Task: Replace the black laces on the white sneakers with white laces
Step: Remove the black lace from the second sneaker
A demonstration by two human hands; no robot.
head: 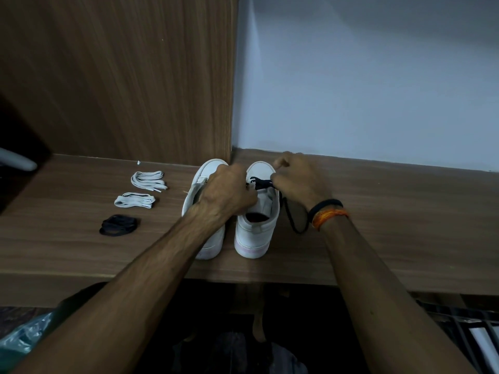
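Observation:
Two white sneakers stand side by side on the wooden shelf (378, 211), toes to the wall. The left sneaker (210, 244) shows no lace. The right sneaker (253, 233) still carries a black lace (260, 182) across its lower eyelets; a loose length loops down beside the shoe (293, 225). My left hand (229, 190) curls over the right sneaker's tongue and holds the shoe. My right hand (294, 176) pinches the black lace near the toe end. Two bundled white laces (148, 180) (135, 200) and a coiled black lace (118, 224) lie to the left.
A wooden panel (121, 76) rises behind the left half of the shelf, a pale wall (364, 76) behind the right. A small white scrap (138, 162) lies near the panel. The shelf's front edge (243, 276) runs below the shoes, dark clutter beneath.

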